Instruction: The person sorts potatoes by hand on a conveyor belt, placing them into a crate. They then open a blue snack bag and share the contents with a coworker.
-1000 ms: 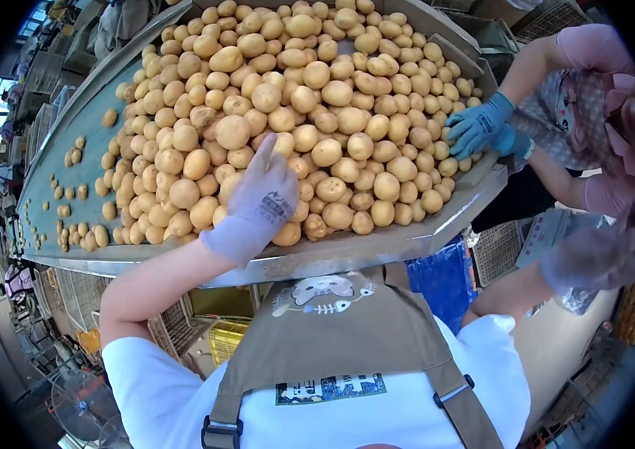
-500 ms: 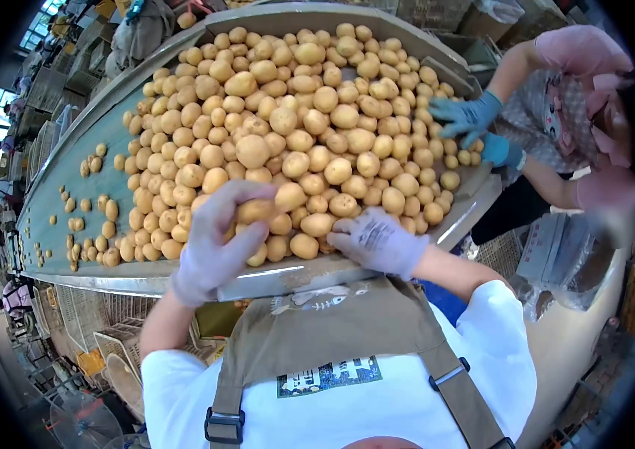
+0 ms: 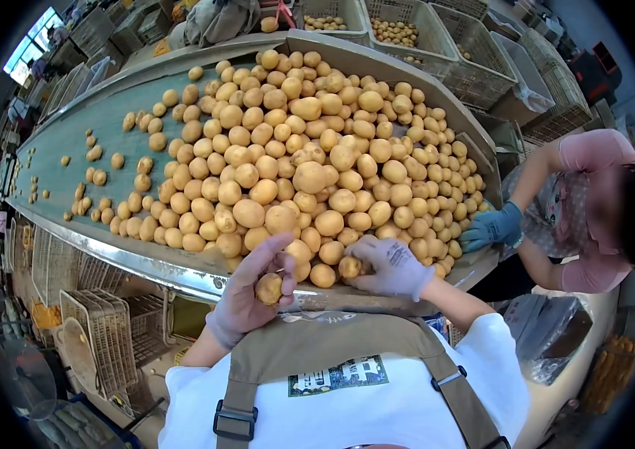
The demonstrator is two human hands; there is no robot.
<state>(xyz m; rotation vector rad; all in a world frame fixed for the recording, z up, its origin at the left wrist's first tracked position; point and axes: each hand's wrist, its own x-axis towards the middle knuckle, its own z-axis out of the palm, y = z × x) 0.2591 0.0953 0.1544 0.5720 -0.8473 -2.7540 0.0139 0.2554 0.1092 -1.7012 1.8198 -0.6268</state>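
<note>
A large heap of yellow-brown potatoes (image 3: 310,177) covers much of the sorting table, right up to its metal front edge. In my left hand (image 3: 241,297), gloved in pale lilac, a potato (image 3: 269,289) is held between thumb and fingers at the front rim, close to my apron. My right hand (image 3: 394,266), in a matching glove with dark print on its back, is at the near side of the heap, its thumb and fingers around another potato (image 3: 350,267). Part of that potato is hidden by the fingers.
A co-worker's blue-gloved hand (image 3: 492,229) rests at the heap's right end. Crates (image 3: 407,41) with potatoes stand behind the table. Loose potatoes lie scattered on the green belt (image 3: 52,156) at left. A stacked plastic crate (image 3: 100,329) stands below the front edge.
My left hand has drawn back from the heap toward my apron with a potato. A potato now shows in my right hand's fingers. The co-worker's hands have come together, and the camera view has shifted.
</note>
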